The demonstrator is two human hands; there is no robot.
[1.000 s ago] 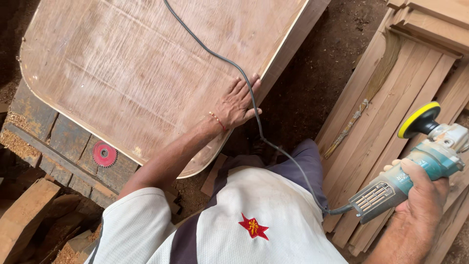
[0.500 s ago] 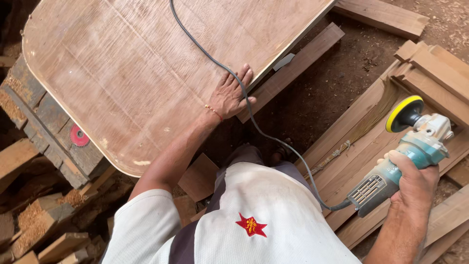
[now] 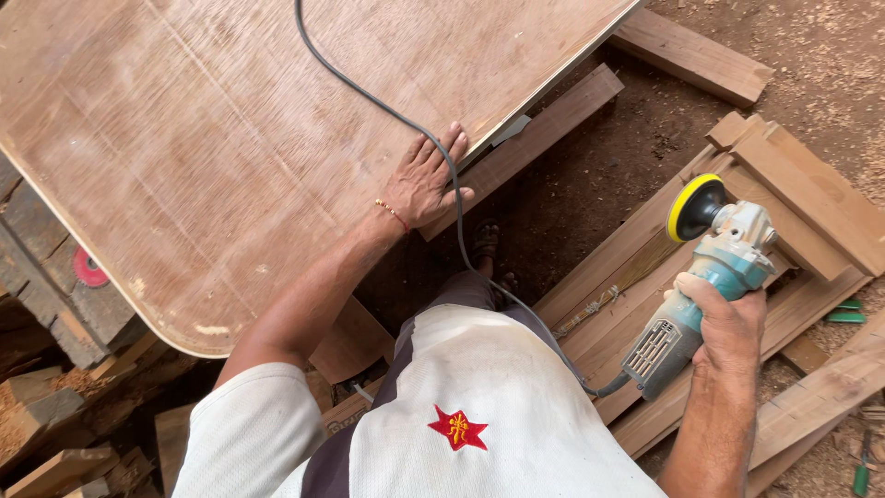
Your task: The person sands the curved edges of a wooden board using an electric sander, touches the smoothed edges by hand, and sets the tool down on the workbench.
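Grinder held off to the side, board pressed flat.
Left hand (image 3: 422, 182) is laid with fingers spread near the board (image 3: 230, 120) edge, cord (image 3: 387, 111) under it; grinder (image 3: 705, 277) is gripped by right hand (image 3: 724, 323) above stacked planks (image 3: 793, 212).

The large reddish-brown plywood panel with rounded corners (image 3: 249, 138) looks matt and smooth, its grain faintly streaked, with a paler raw edge. Across it runs a grey rubbery power cable (image 3: 369, 97), dull in finish. At three o'clock, the teal plastic angle grinder (image 3: 710, 286) has a pale metal head, a grey vented rear and a black pad rimmed in yellow foam. The stacked brown timber planks (image 3: 802, 203) beneath it appear rough-sawn and dusty. At nine o'clock a red metal saw blade (image 3: 88, 267) lies on weathered, cracked boards.
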